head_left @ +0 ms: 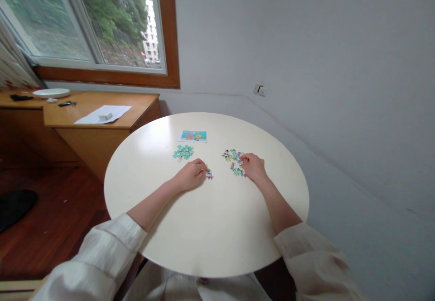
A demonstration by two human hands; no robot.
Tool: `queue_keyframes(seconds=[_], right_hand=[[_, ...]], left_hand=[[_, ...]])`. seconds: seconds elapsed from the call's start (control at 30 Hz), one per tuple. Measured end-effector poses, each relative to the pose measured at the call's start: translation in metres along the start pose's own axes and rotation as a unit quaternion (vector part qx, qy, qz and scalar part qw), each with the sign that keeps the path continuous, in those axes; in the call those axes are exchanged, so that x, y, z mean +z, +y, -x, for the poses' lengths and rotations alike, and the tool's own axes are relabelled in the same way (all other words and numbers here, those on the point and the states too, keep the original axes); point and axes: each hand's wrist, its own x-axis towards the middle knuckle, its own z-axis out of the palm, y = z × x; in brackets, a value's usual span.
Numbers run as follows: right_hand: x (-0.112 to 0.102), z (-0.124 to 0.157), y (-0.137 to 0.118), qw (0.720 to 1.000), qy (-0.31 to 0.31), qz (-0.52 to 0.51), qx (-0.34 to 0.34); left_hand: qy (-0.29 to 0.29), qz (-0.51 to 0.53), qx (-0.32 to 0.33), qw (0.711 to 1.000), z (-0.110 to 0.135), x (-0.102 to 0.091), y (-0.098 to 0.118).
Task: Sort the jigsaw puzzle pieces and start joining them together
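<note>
the left hand (193, 174) touches one small, seemingly joined cluster (210, 174) mid-tabletop (204, 228); the right hand (253, 166) touches one mixed heap (231, 156) toward the right edge; whether either grips a piece, i cannot tell. joining looks barely begun, most pieces loose, too small to count; one teal heap (183, 151) lies left of centre; one picture card (193, 136) sits toward the far edge.

Frame centre: round white table (204, 233) bore picture card (193, 136), teal puzzle pieces (183, 152); left hand (192, 174) touched small cluster (210, 175), right hand (254, 167) mixed pieces (231, 155).
</note>
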Motion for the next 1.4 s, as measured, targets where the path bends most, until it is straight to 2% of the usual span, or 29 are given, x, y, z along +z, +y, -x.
queue_keyframes(seconds=[0.13,0.33,0.63,0.93,1.4], right_hand=[[0.004,0.001,-0.004,1.0,-0.022,-0.003,-0.018],[0.01,0.008,-0.019,0.993,-0.057,0.006,-0.099],[0.016,0.021,-0.042,0.978,-0.091,0.07,-0.173],[0.006,0.022,-0.045,0.963,-0.076,-0.034,-0.257],[0.005,0.012,-0.029,0.985,0.001,-0.054,-0.165]], left_hand=[[-0.003,-0.004,0.001,1.0,-0.001,0.0,-0.001],[-0.004,0.0,-0.003,1.0,-0.001,-0.001,0.002],[0.008,0.005,-0.002,1.0,-0.003,-0.002,0.006],[0.004,0.006,-0.005,1.0,-0.003,-0.002,0.006],[0.001,0.002,-0.004,1.0,-0.003,-0.002,0.002]])
